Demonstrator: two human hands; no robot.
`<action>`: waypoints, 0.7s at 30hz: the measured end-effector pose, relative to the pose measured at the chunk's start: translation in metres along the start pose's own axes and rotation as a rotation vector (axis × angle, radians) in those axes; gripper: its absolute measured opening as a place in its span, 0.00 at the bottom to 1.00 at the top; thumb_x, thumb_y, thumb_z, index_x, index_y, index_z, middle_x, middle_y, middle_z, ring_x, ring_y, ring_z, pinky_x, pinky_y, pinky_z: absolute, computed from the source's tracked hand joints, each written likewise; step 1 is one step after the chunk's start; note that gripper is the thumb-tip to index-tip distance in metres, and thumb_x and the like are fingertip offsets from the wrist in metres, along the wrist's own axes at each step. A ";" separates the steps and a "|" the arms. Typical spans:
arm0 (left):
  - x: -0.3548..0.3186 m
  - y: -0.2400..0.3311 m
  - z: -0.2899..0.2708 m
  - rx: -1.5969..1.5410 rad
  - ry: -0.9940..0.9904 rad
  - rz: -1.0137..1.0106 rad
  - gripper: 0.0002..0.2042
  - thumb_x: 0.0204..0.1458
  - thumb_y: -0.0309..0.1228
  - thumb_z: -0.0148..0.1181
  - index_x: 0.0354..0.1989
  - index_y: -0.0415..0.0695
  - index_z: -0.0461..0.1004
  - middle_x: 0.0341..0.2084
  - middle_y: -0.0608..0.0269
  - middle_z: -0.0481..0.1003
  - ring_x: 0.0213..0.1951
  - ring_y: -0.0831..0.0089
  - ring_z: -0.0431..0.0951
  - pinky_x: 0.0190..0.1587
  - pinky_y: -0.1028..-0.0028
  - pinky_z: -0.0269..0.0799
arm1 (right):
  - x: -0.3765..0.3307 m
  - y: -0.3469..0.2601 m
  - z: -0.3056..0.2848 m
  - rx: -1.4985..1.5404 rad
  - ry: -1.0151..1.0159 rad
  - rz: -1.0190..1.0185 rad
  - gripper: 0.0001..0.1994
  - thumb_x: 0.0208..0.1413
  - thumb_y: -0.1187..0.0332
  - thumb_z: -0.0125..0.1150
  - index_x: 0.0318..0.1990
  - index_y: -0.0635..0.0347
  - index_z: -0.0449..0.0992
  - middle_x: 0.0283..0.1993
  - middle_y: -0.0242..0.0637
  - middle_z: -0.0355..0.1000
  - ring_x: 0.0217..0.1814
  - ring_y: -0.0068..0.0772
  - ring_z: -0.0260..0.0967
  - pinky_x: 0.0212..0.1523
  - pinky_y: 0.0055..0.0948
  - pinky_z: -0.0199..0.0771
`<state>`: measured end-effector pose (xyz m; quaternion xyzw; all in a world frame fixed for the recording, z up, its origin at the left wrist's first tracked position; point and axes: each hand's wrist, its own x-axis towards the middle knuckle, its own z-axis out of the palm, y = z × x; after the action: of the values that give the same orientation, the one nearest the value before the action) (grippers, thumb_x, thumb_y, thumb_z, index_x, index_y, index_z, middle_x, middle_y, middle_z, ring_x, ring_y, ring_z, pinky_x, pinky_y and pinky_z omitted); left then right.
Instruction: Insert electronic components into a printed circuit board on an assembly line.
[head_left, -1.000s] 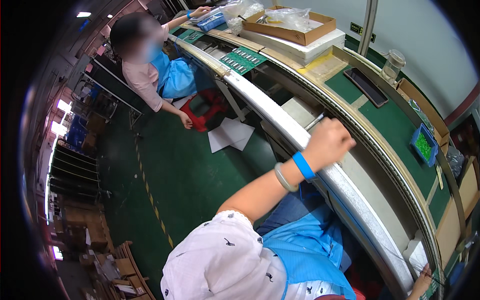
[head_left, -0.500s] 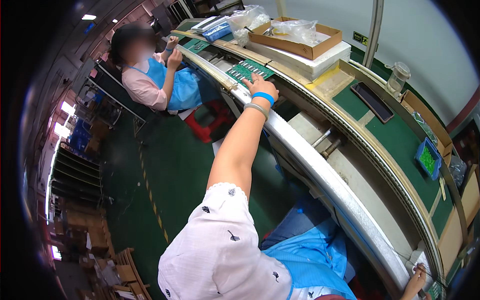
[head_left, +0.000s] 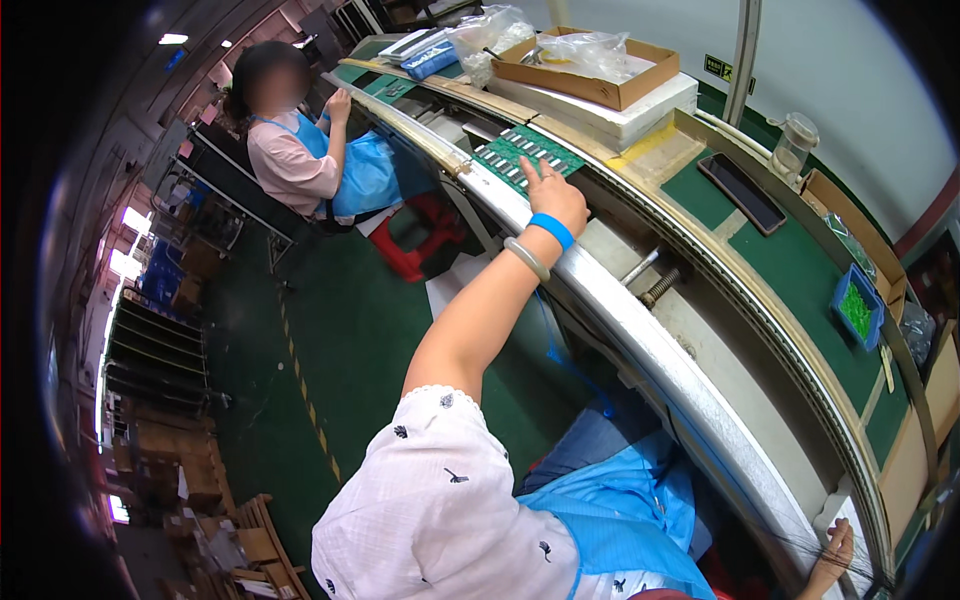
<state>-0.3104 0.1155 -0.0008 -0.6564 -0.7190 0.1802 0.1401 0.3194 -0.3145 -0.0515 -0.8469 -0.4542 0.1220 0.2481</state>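
Observation:
My left arm stretches far forward, with a blue wristband and a pale bangle on the wrist. My left hand (head_left: 556, 197) lies with its fingers spread on the near edge of a green circuit board panel (head_left: 522, 150) on the conveyor line. Nothing is clasped in it as far as I can see. My right hand (head_left: 836, 552) shows only partly at the lower right, its fingers against the bench's front rail (head_left: 640, 345); whether it holds anything is hidden.
A co-worker (head_left: 300, 150) in a blue apron sits farther along the line, by a red stool (head_left: 420, 235). A cardboard box (head_left: 590, 70) with plastic bags sits on white foam slabs. A black tray (head_left: 740, 190), a jar (head_left: 792, 145) and a blue bin (head_left: 858, 305) stand on the green belt.
One second ago my left hand was a fist on the near rail. It has reached far forward along the line to the green board and now rests on it.

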 end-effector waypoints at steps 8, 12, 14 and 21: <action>-0.089 0.073 -0.038 -0.067 0.143 0.240 0.28 0.60 0.57 0.55 0.44 0.43 0.87 0.58 0.42 0.76 0.71 0.45 0.60 0.72 0.30 0.26 | -0.007 -0.011 -0.003 -0.015 -0.010 -0.017 0.22 0.74 0.55 0.47 0.50 0.68 0.79 0.39 0.45 0.78 0.43 0.37 0.75 0.49 0.35 0.71; -0.140 0.108 -0.065 -0.139 0.173 0.383 0.30 0.59 0.59 0.56 0.48 0.41 0.84 0.50 0.41 0.79 0.67 0.45 0.66 0.71 0.31 0.28 | -0.011 -0.019 -0.003 -0.054 0.037 -0.031 0.21 0.74 0.56 0.47 0.50 0.66 0.80 0.39 0.47 0.78 0.44 0.39 0.76 0.51 0.35 0.72; -0.164 0.128 -0.078 -0.205 0.202 0.490 0.33 0.60 0.59 0.54 0.56 0.40 0.79 0.50 0.38 0.79 0.66 0.46 0.67 0.72 0.32 0.28 | -0.016 -0.020 -0.002 -0.051 0.071 0.007 0.20 0.73 0.57 0.48 0.50 0.65 0.80 0.40 0.47 0.79 0.45 0.40 0.76 0.51 0.35 0.72; -0.238 0.181 -0.109 -0.460 0.306 0.892 0.35 0.59 0.58 0.57 0.62 0.39 0.74 0.52 0.32 0.76 0.68 0.45 0.66 0.71 0.30 0.31 | -0.017 -0.029 0.001 -0.129 0.146 -0.010 0.17 0.70 0.59 0.51 0.48 0.64 0.81 0.40 0.48 0.80 0.44 0.44 0.77 0.49 0.37 0.73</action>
<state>-0.0772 -0.1001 0.0246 -0.9314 -0.3620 -0.0383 0.0055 0.2890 -0.3153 -0.0370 -0.8655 -0.4460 0.0291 0.2262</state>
